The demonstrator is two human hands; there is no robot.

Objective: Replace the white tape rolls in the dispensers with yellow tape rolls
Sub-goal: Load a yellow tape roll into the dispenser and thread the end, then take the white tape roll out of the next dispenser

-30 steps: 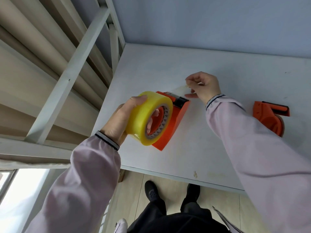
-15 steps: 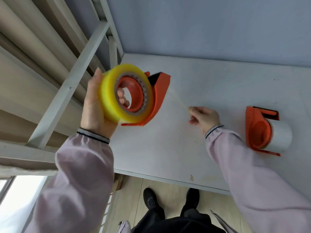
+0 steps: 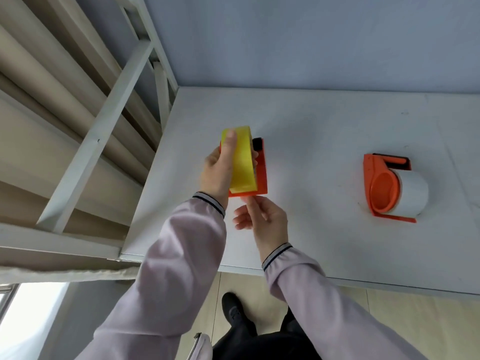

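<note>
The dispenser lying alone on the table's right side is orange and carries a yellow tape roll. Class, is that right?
Not quite. In the head view, that orange dispenser on the white table carries a white tape roll; the yellow tape roll is in the left hand.

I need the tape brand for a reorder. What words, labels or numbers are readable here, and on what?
None can be read.
Yellow tape roll, gripped by the left hand: no print visible.
White tape roll and its orange dispenser: no label visible.
</note>
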